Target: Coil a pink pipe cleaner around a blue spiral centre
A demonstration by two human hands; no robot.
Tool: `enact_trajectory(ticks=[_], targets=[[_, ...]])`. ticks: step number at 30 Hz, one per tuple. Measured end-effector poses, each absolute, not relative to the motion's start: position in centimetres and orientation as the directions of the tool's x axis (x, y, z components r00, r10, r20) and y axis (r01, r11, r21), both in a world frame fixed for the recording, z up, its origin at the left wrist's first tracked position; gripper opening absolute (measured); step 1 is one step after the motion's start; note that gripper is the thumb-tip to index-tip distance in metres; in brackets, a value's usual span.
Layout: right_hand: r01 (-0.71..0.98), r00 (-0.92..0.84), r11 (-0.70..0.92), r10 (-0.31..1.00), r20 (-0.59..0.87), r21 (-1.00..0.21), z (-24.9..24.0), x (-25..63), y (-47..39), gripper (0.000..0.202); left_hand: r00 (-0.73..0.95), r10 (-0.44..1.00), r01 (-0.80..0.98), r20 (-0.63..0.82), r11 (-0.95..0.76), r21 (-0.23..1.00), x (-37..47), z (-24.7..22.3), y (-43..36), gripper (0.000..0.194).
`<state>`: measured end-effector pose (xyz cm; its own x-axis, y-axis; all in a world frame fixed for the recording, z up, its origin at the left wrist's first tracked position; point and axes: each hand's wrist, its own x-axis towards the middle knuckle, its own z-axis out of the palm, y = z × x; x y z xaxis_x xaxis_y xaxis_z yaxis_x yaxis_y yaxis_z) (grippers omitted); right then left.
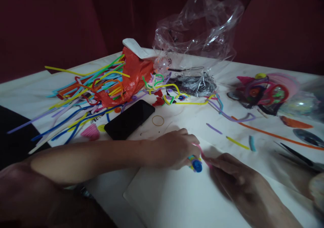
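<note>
the blue roll (197,166) looks matt; the clear bag (215,27), glossy plastic; the red wrapper (136,72), crinkled, shiny plastic.

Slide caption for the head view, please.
Left hand and right hand hold a pink strip above white paper; black phone lies nearby.

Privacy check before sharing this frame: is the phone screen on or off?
Looks off: the phone's upward face is plain black, with no lit display.

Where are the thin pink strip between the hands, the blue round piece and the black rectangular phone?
Thin pink strip (201,152), head view: its exposed middle.
Blue round piece (197,166), head view: its near face.
Black rectangular phone (129,119), head view: its upper face.
</note>
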<state>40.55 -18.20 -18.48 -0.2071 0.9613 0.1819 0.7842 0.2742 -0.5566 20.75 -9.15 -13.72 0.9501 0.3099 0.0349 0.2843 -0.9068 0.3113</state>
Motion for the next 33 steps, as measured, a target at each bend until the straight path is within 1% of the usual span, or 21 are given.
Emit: enact_trajectory(ticks=[3, 7, 11, 13, 17, 25, 29, 33], targets=[[0.755, -0.258, 0.284, 0.957, 0.131, -0.591, -18.4, 40.6, -18.1, 0.033, 0.950, 0.312, 0.292, 0.018, -0.907, 0.304, 21.0, -13.3, -9.0, 0.019], [0.770, -0.251, 0.277, 0.960, 0.127, -0.574, -18.3, 40.5, -18.1, 0.032, 0.933, 0.359, 0.344, -0.010, -0.887, 0.308, 21.1, -13.1, -9.2, 0.019], [0.798, -0.231, 0.271, 0.963, 0.142, -0.538, -18.3, 40.3, -18.3, 0.031, 0.905, 0.425, 0.410, -0.034, -0.846, 0.341, 21.0, -13.1, -9.7, 0.016], [0.811, -0.239, 0.280, 0.960, 0.146, -0.514, -18.4, 40.2, -18.3, 0.031, 0.894, 0.446, 0.430, -0.030, -0.841, 0.329, 21.0, -13.1, -9.9, 0.013], [0.821, -0.239, 0.294, 0.955, 0.174, -0.490, -18.4, 40.1, -18.3, 0.032, 0.887, 0.461, 0.447, -0.021, -0.846, 0.289, 20.9, -13.3, -10.5, 0.006], [0.835, -0.246, 0.321, 0.944, 0.219, -0.447, -18.1, 40.0, -18.3, 0.032, 0.883, 0.469, 0.449, 0.014, -0.854, 0.261, 21.2, -13.9, -10.7, 0.001], [0.821, -0.245, 0.319, 0.946, 0.213, -0.473, -17.9, 39.9, -18.5, 0.031, 0.885, 0.465, 0.449, 0.012, -0.861, 0.237, 21.4, -13.9, -10.6, 0.002], [0.812, -0.233, 0.306, 0.951, 0.204, -0.498, -17.8, 39.6, -18.7, 0.031, 0.887, 0.460, 0.457, -0.044, -0.859, 0.233, 21.6, -13.4, -10.9, 0.002]])
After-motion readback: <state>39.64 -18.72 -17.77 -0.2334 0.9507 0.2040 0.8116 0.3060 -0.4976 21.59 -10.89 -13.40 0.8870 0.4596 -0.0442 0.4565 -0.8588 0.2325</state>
